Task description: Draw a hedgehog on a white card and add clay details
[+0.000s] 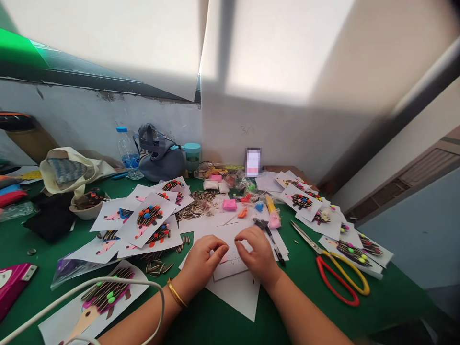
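Observation:
Over a sheet of white paper [232,272] with a pencil outline and a bit of pink clay [223,259], both hands hover close together, slightly apart. My left hand [204,262], a gold bangle on its wrist, has thumb and fingers pressed together; whatever lies between them is hidden. My right hand [259,254] is curled with its fingertips closed near a tiny dark speck, too small to name. A black marker [275,244] lies just beyond the right hand. Loose sunflower seeds [156,268] are scattered left of the left hand.
Hedgehog pictures made with seeds [149,218] pile up at left, with more cards [302,200] at right. Scissors [328,256] with red and yellow handles lie right. Pink clay [230,205] and a seed heap [201,203] sit ahead. A white cable [97,280] crosses the left forearm.

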Tool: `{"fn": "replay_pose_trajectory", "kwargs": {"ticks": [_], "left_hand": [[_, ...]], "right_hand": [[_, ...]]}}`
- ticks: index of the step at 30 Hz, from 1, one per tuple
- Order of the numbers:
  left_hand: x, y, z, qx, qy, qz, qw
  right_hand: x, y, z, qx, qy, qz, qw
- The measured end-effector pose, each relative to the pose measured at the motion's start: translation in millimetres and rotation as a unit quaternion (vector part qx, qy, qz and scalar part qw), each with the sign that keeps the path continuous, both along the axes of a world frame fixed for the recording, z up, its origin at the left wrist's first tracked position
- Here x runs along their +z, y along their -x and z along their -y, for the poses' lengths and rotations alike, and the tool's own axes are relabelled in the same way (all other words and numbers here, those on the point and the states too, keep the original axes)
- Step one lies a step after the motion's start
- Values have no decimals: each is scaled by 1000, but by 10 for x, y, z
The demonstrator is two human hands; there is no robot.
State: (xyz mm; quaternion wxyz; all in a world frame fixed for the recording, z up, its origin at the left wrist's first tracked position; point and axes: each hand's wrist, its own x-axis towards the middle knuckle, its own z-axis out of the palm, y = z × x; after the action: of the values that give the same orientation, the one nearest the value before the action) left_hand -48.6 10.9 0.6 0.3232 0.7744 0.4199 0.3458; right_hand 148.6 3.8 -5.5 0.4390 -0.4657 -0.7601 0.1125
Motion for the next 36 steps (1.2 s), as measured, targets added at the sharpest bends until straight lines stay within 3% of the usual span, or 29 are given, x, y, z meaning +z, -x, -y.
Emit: {"fn": "replay_pose_trajectory", "kwargs": {"ticks": [3, 7, 11, 18, 23, 30, 36], "left_hand": [[4, 5, -8, 7, -11, -11, 1000], [-9, 12, -16, 15, -23, -30, 999], [-15, 32, -39, 31, -41, -62, 997], [-6, 80, -83, 72, -39, -110, 991], [-2, 70, -87, 70, -37, -119, 990], [-52, 22, -60, 39, 14, -58, 997], [-69, 18, -58, 60, 23, -31, 997]], "right_hand": [[3, -175, -152, -79, 10, 55, 995], [-59, -370, -308, -174, 37, 174, 969], [-84, -405, -312, -194, 53, 248, 948], [-60, -387, -272, -217, 84, 258, 938], [-91, -352, -256, -199, 61, 236, 949], [-22, 115, -29, -51, -2, 127, 991], [-51, 243, 48, -22, -20, 102, 994]]}}
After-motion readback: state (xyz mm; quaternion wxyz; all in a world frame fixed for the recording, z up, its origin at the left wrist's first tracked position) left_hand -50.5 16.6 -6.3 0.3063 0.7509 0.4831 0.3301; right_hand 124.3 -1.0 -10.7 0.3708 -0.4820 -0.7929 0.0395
